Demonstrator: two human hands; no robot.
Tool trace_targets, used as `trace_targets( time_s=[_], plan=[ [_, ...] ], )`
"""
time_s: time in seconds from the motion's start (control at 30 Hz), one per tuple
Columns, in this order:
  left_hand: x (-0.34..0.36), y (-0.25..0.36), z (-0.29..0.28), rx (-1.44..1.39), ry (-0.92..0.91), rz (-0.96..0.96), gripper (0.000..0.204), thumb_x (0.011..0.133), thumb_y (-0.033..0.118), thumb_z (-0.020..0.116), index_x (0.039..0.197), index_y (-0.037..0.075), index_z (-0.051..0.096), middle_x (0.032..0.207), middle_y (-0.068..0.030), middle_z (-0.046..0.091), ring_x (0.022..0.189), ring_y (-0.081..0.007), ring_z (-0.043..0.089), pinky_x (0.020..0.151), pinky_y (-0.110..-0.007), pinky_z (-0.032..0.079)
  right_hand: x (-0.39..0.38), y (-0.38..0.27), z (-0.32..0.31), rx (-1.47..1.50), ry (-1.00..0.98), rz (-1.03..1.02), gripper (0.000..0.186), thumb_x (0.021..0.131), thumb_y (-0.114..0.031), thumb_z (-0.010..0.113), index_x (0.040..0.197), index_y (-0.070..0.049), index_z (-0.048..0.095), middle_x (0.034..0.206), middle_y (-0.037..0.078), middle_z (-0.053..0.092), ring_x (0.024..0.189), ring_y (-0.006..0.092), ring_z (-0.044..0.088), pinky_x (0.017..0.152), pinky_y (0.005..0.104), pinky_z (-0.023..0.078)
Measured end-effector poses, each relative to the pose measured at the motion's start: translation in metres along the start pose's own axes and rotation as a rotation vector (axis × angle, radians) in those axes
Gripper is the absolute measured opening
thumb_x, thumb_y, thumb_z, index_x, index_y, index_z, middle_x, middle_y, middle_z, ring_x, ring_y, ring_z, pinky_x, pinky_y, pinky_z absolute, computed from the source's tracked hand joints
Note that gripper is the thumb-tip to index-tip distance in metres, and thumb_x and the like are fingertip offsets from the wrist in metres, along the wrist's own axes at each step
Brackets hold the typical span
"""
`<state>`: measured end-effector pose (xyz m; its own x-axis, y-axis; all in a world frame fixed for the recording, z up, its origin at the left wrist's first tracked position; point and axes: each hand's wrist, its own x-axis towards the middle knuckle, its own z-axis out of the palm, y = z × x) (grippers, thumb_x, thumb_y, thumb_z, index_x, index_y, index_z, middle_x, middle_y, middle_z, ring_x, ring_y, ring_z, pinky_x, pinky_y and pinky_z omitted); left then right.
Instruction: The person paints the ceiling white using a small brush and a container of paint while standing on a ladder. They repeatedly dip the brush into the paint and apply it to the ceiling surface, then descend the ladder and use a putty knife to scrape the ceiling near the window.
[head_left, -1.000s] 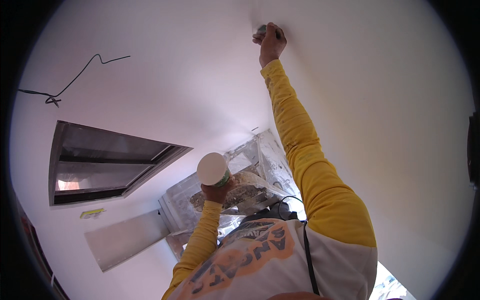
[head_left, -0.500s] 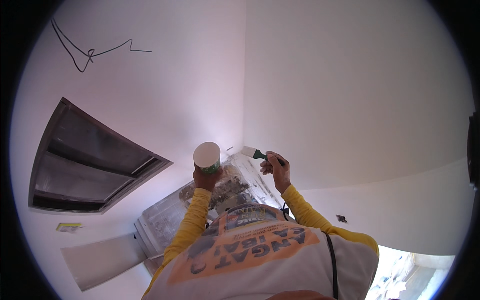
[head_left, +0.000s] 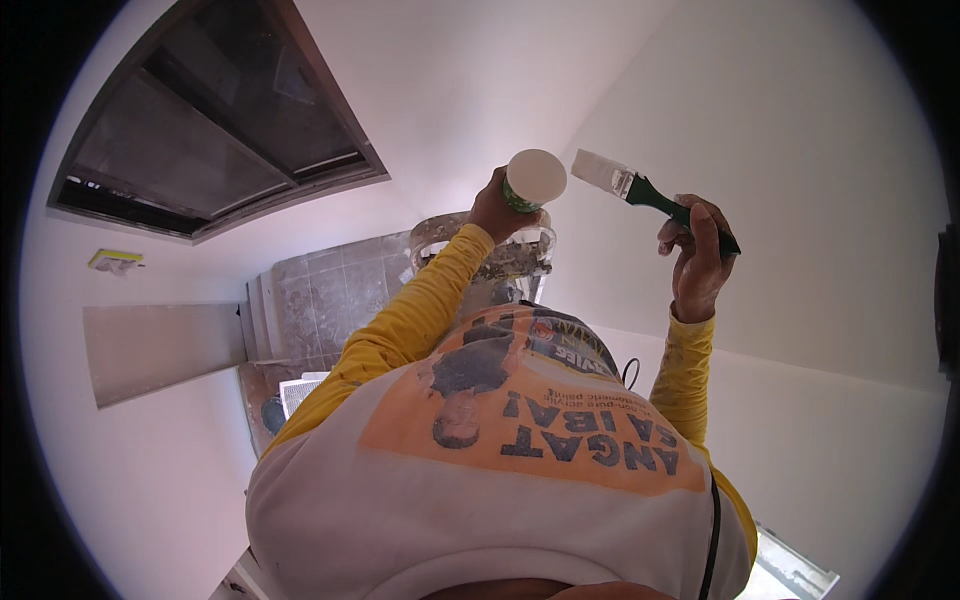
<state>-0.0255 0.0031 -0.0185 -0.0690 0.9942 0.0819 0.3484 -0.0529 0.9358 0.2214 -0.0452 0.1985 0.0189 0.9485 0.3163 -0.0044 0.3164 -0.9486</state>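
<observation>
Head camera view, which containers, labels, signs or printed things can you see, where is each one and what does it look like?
Paint cup: held up in the left hand, centre top; small, round, white with a green band.
Yellow tag: on the white wall at left, below the dark-framed window; small and flat.
Shirt print: on the person's white shirt; orange panel with dark blue lettering and a figure.
No screens.

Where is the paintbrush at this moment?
In the head view, upper right of centre: the right hand holds the paintbrush, bristles beside the white cup.
</observation>
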Motion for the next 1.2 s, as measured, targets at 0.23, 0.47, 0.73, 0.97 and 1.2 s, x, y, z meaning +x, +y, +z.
trace_targets(
  time_s=[0.23,0.47,0.73,0.97,1.2],
  plan=[
    [-0.004,0.005,-0.011,-0.079,-0.076,-0.028,0.090,0.061,0.031,0.093,0.133,0.010,0.043,0.123,-0.0142,0.065,0.115,-0.0316,0.064,0.101,-0.041,0.053,0.021,0.011,0.067,-0.430,-0.450,0.105,0.021,0.096,-0.018,0.066,0.108,-0.001,0.069,0.075,0.008,0.069,0.066,0.0096,0.061,0.062,0.0248,0.049],
    [-0.009,-0.004,-0.027,-0.028,-0.049,-0.036,0.095,0.060,0.035,0.095,0.134,0.009,0.042,0.121,-0.0137,0.067,0.114,-0.0308,0.065,0.100,-0.039,0.052,0.007,-0.003,0.097,-0.738,-0.749,0.073,0.031,0.094,-0.020,0.067,0.120,-0.002,0.065,0.079,0.012,0.071,0.065,0.0139,0.065,0.063,0.0296,0.053],
    [-0.009,-0.032,-0.021,0.012,-0.037,-0.052,0.096,0.059,0.036,0.095,0.134,0.007,0.042,0.119,-0.0154,0.067,0.110,-0.0304,0.067,0.096,-0.039,0.055,-0.101,0.242,0.024,-0.681,-0.921,0.744,0.027,0.092,-0.029,0.064,0.102,-0.004,0.072,0.082,0.014,0.071,0.060,0.0221,0.065,0.061,0.0368,0.055],
    [-0.011,-0.052,-0.022,-0.150,-0.284,-0.119,0.054,0.077,0.032,0.086,0.120,0.006,0.064,0.120,-0.0090,0.068,0.108,-0.0217,0.065,0.093,-0.036,0.054,-0.234,0.518,0.030,-0.794,-0.768,1.354,0.055,0.088,-0.031,0.067,0.129,0.003,0.053,0.118,0.026,0.065,0.104,0.0336,0.067,0.093,0.0413,0.053],
    [-0.015,-0.033,-0.022,-0.340,-0.283,-0.124,0.060,0.080,0.030,0.084,0.129,0.007,0.059,0.125,-0.0089,0.063,0.115,-0.0215,0.060,0.100,-0.035,0.050,-0.258,0.594,0.060,-1.105,-0.796,1.265,0.057,0.091,-0.032,0.059,0.139,-0.002,0.053,0.139,0.025,0.054,0.125,0.0339,0.058,0.104,0.0433,0.048]
  ],
)
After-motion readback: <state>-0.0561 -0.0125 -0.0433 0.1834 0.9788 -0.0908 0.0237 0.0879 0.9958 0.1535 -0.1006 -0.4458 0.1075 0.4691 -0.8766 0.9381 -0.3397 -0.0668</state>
